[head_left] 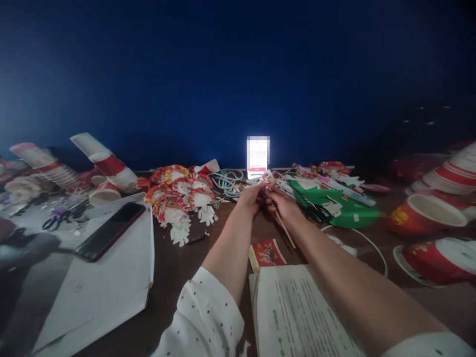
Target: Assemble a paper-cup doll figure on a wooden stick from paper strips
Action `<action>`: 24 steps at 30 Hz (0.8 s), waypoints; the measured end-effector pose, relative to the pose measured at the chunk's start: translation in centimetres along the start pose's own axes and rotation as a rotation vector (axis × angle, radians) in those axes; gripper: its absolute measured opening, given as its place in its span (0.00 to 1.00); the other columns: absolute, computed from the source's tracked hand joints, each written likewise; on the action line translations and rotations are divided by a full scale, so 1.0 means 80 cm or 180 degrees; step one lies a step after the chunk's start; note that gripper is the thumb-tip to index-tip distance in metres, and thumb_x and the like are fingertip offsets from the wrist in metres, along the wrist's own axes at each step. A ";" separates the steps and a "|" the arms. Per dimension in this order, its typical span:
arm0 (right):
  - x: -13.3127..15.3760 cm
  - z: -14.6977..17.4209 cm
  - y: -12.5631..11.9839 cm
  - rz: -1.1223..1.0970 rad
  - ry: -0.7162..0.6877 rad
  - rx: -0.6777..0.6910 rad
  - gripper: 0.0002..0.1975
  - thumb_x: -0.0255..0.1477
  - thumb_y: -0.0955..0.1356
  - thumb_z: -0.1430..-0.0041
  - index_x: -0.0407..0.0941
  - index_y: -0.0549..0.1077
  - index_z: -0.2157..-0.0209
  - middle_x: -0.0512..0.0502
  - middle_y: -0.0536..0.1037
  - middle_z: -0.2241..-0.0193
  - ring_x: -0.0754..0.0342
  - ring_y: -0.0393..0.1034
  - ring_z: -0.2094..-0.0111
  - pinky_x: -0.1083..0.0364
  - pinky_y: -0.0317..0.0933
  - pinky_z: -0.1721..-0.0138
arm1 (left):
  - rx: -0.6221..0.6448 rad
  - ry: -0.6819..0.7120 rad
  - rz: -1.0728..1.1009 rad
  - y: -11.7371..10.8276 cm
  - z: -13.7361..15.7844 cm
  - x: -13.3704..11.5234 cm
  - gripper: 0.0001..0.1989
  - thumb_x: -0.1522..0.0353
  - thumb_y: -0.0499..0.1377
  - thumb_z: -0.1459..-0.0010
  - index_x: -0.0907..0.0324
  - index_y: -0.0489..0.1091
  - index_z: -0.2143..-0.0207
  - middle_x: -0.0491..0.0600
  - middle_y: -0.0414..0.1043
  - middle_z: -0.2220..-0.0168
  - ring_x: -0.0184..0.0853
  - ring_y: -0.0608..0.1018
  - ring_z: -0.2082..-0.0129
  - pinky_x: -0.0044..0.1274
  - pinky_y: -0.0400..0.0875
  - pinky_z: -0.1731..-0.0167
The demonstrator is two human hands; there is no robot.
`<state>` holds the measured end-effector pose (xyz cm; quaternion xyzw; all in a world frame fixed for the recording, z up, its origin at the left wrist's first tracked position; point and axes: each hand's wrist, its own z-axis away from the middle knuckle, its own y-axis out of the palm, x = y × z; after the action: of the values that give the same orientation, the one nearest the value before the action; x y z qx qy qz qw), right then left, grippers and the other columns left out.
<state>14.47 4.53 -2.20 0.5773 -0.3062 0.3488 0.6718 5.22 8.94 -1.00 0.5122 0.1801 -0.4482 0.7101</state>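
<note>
My left hand [252, 198] and my right hand [283, 204] meet in the middle of the table, fingers closed together. A small red-and-white piece [267, 177], apparently paper, sticks up at their fingertips; its exact shape is too small to make out. From under my right hand a thin wooden stick [285, 230] slants down toward me, its upper end hidden by the fingers. Just beyond stands a brightly lit phone screen [257, 158]. To the right of my hands, black-handled scissors [318, 210] rest on a green round sheet [353, 215] with paper scraps.
Decorated red-and-white paper figures [180, 191] and a pale blue cord [228, 182] lie left of my hands. A dark phone [111, 230] rests on a white board [122, 282]. Paper cups [427, 213] stand right. Nearest me lie a printed booklet [297, 312] and a red card [267, 253].
</note>
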 end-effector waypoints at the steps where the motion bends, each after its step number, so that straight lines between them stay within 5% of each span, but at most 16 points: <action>1: -0.001 -0.001 0.000 0.0033 -0.0010 -0.0005 0.18 0.28 0.79 0.64 0.46 0.77 0.66 0.55 0.72 0.77 0.66 0.58 0.80 0.67 0.44 0.85 | 0.0052 -0.0043 0.0012 -0.001 0.000 -0.001 0.11 0.72 0.67 0.47 0.64 0.68 0.77 0.43 0.66 0.84 0.21 0.65 0.87 0.15 0.52 0.88; 8: 0.000 0.000 0.005 0.0193 -0.0084 -0.0081 0.18 0.31 0.78 0.66 0.44 0.77 0.68 0.53 0.74 0.74 0.66 0.57 0.80 0.66 0.40 0.85 | 0.0414 -0.0154 0.0175 -0.008 -0.001 -0.003 0.12 0.71 0.64 0.41 0.65 0.70 0.77 0.44 0.66 0.84 0.20 0.64 0.87 0.14 0.51 0.88; 24: 0.014 0.011 0.011 -0.0054 -0.0069 -0.0044 0.13 0.27 0.74 0.61 0.44 0.73 0.70 0.55 0.70 0.76 0.68 0.52 0.82 0.68 0.40 0.87 | 0.0564 -0.0129 0.0378 -0.006 0.006 -0.005 0.10 0.70 0.67 0.44 0.64 0.70 0.74 0.43 0.67 0.80 0.20 0.68 0.83 0.12 0.60 0.84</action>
<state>14.41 3.88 -0.65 0.5790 -0.3109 0.3346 0.6753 4.50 8.67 -0.80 0.5736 0.0948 -0.4297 0.6909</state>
